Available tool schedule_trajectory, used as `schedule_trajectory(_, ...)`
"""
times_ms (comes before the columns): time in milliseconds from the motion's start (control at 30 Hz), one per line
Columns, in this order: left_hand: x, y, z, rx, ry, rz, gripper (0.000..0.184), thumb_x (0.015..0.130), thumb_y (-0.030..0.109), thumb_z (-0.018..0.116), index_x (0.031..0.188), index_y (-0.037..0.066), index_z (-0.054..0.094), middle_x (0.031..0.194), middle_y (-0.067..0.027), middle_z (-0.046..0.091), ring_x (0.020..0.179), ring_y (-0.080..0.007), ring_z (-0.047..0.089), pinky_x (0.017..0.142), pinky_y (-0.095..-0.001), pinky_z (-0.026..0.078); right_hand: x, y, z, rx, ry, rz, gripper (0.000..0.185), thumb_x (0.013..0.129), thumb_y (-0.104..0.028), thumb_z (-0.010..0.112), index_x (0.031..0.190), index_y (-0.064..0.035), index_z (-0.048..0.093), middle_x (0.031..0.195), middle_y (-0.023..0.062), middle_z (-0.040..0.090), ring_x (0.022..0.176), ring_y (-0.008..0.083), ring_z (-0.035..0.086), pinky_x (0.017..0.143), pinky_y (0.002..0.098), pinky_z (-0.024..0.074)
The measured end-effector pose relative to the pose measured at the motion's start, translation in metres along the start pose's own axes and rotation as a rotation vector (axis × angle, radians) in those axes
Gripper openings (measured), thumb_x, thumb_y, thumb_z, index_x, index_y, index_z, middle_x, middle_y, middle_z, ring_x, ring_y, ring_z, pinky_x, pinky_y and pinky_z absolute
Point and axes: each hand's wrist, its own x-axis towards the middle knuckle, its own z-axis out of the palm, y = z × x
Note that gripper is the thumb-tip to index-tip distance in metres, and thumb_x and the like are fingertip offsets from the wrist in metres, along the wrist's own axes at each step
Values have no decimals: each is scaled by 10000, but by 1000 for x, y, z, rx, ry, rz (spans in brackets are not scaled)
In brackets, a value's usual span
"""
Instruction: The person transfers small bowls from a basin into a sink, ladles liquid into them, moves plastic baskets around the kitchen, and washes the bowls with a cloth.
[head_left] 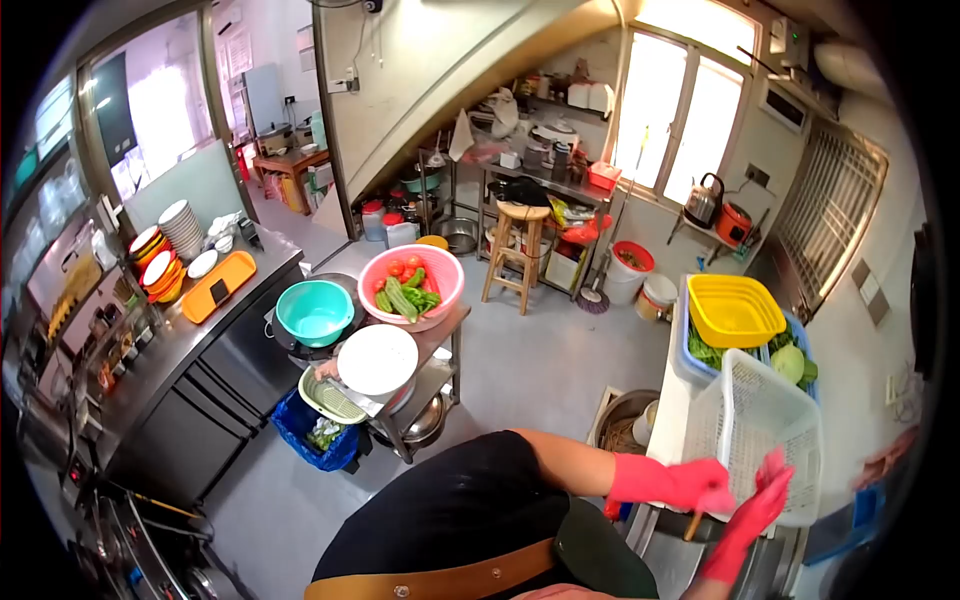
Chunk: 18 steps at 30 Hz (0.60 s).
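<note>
We can read no word, number, brand or sign anywhere in this view. In the room at the far left, a pale sheet [235, 47] hangs on the wall, and any marks it bears are too small and blurred for us to make out. On the far side, the yellow bag [572, 214] is too small for us to read. At the far right, we cannot make out any lettering on the orange cooker [735, 226] or on the wall unit [783, 107] above it.

Single fisheye view from the wearer's head, facing forward and down, hands [757, 507] near, floor [520, 372] farther off
</note>
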Motion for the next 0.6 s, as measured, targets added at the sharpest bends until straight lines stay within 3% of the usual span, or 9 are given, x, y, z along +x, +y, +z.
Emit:
schedule_trajectory(33, -11, 14, 0, 12, -188, 142, 448, 847, 340, 733, 1165, 48, 614, 1015, -141, 632, 899, -245, 643, 759, -379, 515, 14, -22, 25, 100, 0, -43, 624, 1043, -468, 355, 1348, 54, 513, 1372, 198, 528, 1255, 259, 524, 1052, 354, 384)
schedule_trajectory(100, -6, 24, 21, 323, 267, 513, 404, 824, 345, 728, 1088, 53, 634, 998, -140, 631, 902, -282, 644, 741, -394, 513, 41, -60, 68, 281, 19, -87, 657, 1039, -474, 372, 1415, 63, 410, 1462, 187, 426, 1354, 246, 419, 1105, 351, 325)
schedule_trajectory(167, 2, 32, 19, 468, 447, 655, 366, 799, 333, 723, 1029, 60, 644, 969, -133, 624, 886, -313, 635, 722, -408, 508, 101, -37, 73, 499, -8, -9, 651, 1029, -457, 426, 1443, 41, 363, 1482, 143, 408, 1359, 242, 411, 1096, 332, 350)
schedule_trajectory(300, 19, 58, -26, 526, 187, 554, 289, 775, 263, 696, 979, 70, 627, 898, -114, 598, 819, -330, 603, 698, -429, 493, 157, 6, 85, 705, 128, 43, 638, 1031, -421, 443, 1428, 70, 356, 1473, 160, 409, 1367, 244, 395, 1112, 316, 355)
schedule_trajectory(433, 26, 49, -50, 457, 261, 550, 184, 788, 183, 667, 904, 68, 583, 875, -103, 592, 817, -311, 596, 677, -438, 488, 160, 20, 113, 756, 141, 55, 617, 1032, -401, 447, 1414, 76, 364, 1477, 162, 401, 1342, 235, 423, 1097, 295, 378)
schedule_trajectory(567, -4, 87, -73, 168, 129, 305, 119, 885, 142, 535, 845, 30, 536, 735, -106, 584, 498, -238, 570, 436, -369, 424, 149, 7, 139, 754, 153, 96, 624, 1027, -410, 459, 1409, 76, 374, 1474, 154, 412, 1300, 224, 464, 1078, 288, 399)
schedule_trajectory(600, -8, 93, -80, -54, 57, 215, 134, 888, 151, 529, 837, 27, 532, 719, -96, 574, 453, -216, 540, 416, -345, 405, 147, 0, 141, 830, 186, 164, 652, 1017, -437, 473, 1408, 75, 376, 1458, 151, 428, 1275, 221, 486, 1059, 278, 416)
